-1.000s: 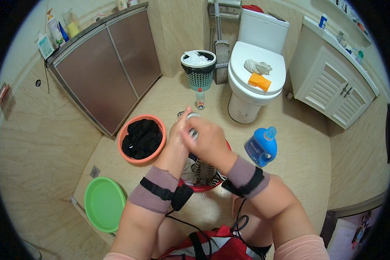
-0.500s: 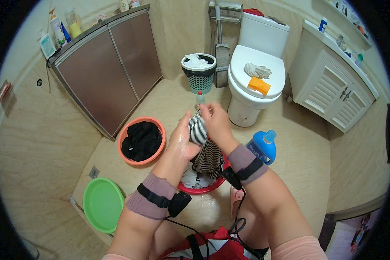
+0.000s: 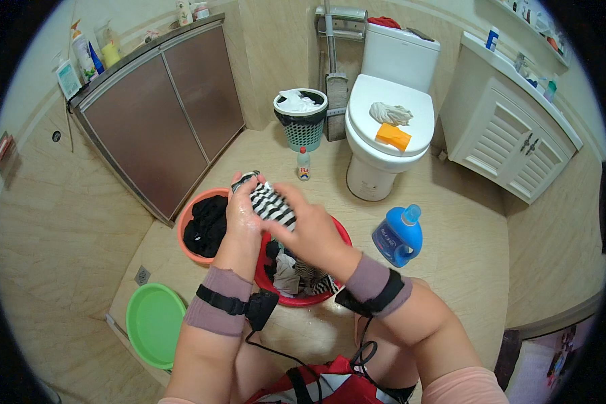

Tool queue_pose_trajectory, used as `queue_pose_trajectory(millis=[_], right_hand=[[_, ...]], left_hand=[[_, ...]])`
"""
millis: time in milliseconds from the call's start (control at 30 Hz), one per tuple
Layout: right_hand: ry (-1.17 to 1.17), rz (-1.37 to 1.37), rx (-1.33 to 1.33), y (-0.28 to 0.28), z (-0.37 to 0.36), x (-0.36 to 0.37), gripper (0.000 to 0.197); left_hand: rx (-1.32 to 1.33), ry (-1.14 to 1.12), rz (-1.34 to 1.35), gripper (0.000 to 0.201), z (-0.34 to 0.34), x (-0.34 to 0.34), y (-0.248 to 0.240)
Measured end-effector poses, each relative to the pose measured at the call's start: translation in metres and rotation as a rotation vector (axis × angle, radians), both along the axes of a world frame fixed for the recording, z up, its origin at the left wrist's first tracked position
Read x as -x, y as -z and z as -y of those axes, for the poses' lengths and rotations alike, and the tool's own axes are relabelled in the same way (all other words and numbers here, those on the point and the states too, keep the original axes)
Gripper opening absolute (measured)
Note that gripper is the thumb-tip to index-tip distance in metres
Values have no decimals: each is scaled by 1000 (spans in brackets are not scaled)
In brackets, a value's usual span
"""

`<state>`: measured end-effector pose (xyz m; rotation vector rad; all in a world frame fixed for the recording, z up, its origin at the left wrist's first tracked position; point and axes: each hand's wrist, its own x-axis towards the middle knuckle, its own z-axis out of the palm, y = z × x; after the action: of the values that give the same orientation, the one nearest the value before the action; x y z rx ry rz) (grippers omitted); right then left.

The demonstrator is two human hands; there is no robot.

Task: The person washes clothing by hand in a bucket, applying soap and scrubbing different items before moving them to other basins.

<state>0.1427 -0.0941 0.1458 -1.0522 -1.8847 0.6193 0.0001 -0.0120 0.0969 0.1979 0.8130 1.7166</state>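
Above a red basin (image 3: 303, 303) I hold a black-and-white striped cloth (image 3: 273, 205) between my two hands. My left hand (image 3: 244, 214) has its palm under the cloth with the fingertips curled over its top end; the skin looks wet. From the right, my right hand (image 3: 308, 221) grips the cloth's other side, fingers along the upper edge and thumb below, slightly blurred. Inside the basin lie wet clothes (image 3: 287, 276), grey, dark and striped, partly hidden by my hands and wrists.
Left of the red basin stands an orange basin (image 3: 184, 250) with black clothes, nearer a green basin (image 3: 155, 326). A blue detergent jug (image 3: 398, 236) is at the right. Beyond are a small bottle (image 3: 304, 165), a waste bin (image 3: 303, 128) and a toilet (image 3: 384, 158) carrying a cloth and an orange packet.
Both hands have shifted left with the striped cloth, which now spreads between them, clear of the heap below. My right hand has turned across it. The view has shifted slightly.
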Motion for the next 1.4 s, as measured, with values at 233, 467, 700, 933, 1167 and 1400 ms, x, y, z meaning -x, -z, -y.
queue_pose_trajectory(millis=[233, 467, 700, 933, 1167, 1400], right_hand=[[280, 26, -84, 10, -28, -5, 21], [80, 42, -242, 11, 7, 22, 22], [390, -19, -41, 25, -50, -13, 22], [312, -91, -62, 23, -40, -5, 18], [210, -498, 140, 22, -71, -28, 33], [-37, -125, -44, 11, -25, -6, 24]], left_hand=[[125, 450, 195, 32, 41, -53, -10], [-316, 752, 365, 46, 22, -4, 39], [162, 500, 172, 40, 40, -61, -12], [-229, 756, 292, 30, 36, -50, -12], [-15, 433, 17, 26, 36, -39, -24], [-25, 478, 46, 28, 14, -18, 7]])
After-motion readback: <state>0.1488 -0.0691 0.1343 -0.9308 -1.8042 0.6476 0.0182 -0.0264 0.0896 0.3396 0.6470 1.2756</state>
